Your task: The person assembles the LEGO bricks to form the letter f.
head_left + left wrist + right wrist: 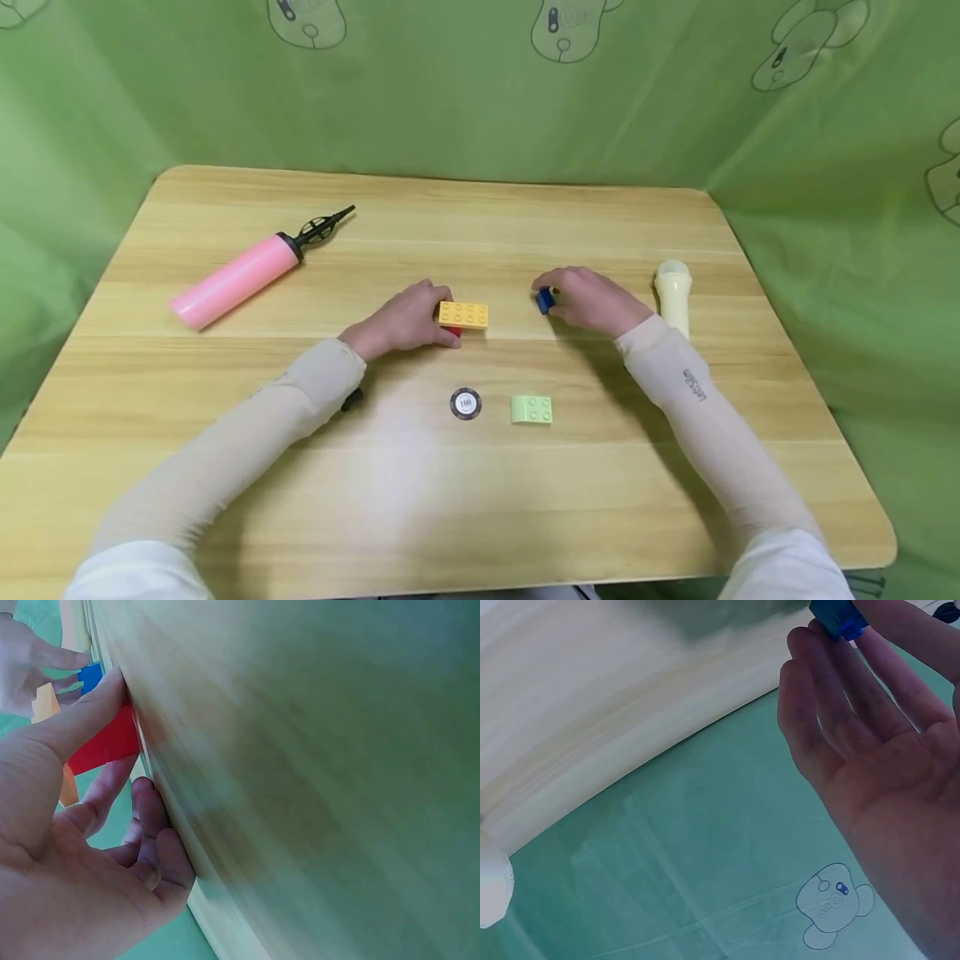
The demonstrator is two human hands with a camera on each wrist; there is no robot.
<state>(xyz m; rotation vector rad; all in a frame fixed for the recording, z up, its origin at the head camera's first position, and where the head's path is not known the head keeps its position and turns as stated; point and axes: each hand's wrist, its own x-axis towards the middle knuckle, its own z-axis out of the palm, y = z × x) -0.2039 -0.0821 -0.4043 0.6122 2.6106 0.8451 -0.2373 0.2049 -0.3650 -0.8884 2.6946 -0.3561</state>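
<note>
Near the middle of the table, my left hand (410,318) pinches a red block (105,742) between thumb and fingers. On top of the red block lies a yellow-orange toy brick (463,315) with studs, its long side pointing right. The left wrist view shows the red block's lower edge right at the tabletop. To the right, my right hand (592,302) pinches a small blue block (544,301) between thumb and fingertips. In the right wrist view the blue block (838,616) is partly cut off by the frame's top edge.
A light green brick (531,409) and a poker chip (466,404) lie nearer me. A pink hand pump (238,279) with a black nozzle is at the left. A cream microphone-shaped object (673,296) lies beyond the right forearm. A small black object (352,400) shows beside the left forearm.
</note>
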